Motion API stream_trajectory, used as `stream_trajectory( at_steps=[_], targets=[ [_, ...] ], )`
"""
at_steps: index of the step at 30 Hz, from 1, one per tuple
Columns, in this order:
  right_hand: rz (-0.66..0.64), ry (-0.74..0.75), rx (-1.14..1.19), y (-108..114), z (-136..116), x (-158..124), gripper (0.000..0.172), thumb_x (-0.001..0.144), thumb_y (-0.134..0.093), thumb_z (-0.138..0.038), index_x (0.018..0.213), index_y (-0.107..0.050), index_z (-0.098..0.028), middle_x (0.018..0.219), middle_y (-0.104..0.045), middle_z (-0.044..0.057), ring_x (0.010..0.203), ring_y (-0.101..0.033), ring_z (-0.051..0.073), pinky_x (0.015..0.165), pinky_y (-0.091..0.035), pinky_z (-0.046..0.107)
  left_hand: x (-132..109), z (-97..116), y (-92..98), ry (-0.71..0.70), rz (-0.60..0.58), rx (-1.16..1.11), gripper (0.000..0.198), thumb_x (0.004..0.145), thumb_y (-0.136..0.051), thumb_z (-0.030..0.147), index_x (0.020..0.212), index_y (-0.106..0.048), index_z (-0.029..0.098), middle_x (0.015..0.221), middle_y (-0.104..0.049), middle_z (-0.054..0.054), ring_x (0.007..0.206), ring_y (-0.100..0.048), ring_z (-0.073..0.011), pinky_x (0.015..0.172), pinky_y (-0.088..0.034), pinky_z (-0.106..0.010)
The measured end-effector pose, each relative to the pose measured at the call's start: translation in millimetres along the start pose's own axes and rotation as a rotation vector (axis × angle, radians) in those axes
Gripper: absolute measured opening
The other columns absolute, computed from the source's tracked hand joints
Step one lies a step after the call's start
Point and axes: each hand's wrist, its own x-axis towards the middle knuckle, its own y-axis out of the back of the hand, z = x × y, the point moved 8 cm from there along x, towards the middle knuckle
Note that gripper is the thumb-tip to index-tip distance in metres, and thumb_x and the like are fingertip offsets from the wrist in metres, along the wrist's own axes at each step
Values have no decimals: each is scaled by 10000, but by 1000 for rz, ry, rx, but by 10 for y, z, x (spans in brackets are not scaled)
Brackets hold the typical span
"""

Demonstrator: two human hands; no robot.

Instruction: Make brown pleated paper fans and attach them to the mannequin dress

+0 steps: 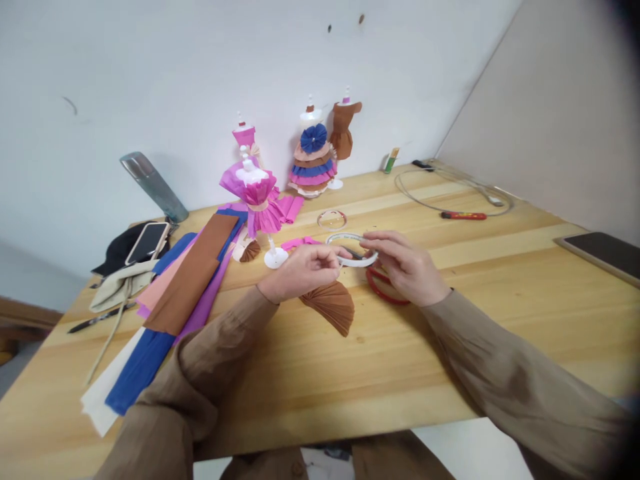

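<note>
My right hand (407, 267) grips the right side of a thin white roll of tape (363, 262) between thumb and fingers. At the roll's left edge, my left hand (313, 270) is closed in a pinch on what looks like the tape's end. A pleated brown crepe paper fan (333, 307) spreads out below my left hand; its gathered end is hidden, and whether the hand also holds it I cannot tell. Red-handled scissors (380, 288) lie under the roll and my right hand, partly covered. A small dress form (257, 193) in pink crepe paper stands behind my left hand.
Crepe paper strips (183, 280) lie at left, near a phone (147, 243), a pen (97, 320) and a leaning bottle (155, 187). Dressed forms (313, 157) stand by the wall. Another tape ring (332, 220), a looped cable (465, 175) and a second phone (603, 253) lie beyond and right.
</note>
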Motion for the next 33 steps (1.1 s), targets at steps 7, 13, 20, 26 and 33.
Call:
stream_trajectory(
  at_steps=[7,13,20,26,33],
  targets=[
    [-88,-14,67,-89,57,-27,238,860,-504,-95,934,-687,-229,1034,-657,108,969,-662,222,832,-559,397,-50,28,33,15,1,46,129,737,-579,75,629,-540,135,1203,-651,-153,1151,-599,-222,918,-448,-312],
    [-34,-100,-10,-72,147,-25,206,879,-484,-136,876,-677,-209,1078,-606,132,1043,-628,245,865,-533,418,-79,55,291,46,175,90,149,741,-615,118,622,-527,134,1046,-701,-134,1004,-679,-201,777,-519,-254],
    [-121,-134,-209,-308,276,-103,244,872,-458,-170,875,-700,-201,1013,-619,124,837,-644,222,727,-551,369,-261,417,357,66,157,129,82,776,-605,180,721,-596,119,552,-632,-12,508,-620,-94,485,-478,-167],
    [-235,-154,-307,-439,275,-131,341,851,-413,-126,995,-717,-183,1066,-668,128,857,-656,232,780,-548,379,-372,620,335,33,117,155,110,783,-597,167,681,-570,134,539,-607,13,463,-570,-67,465,-459,-161],
    [-141,-192,-192,-324,309,-115,343,810,-434,-84,955,-724,-196,880,-715,95,777,-652,228,703,-541,369,-327,496,258,41,10,177,115,805,-581,200,710,-551,142,617,-626,9,466,-560,-57,438,-441,-152]
  ],
)
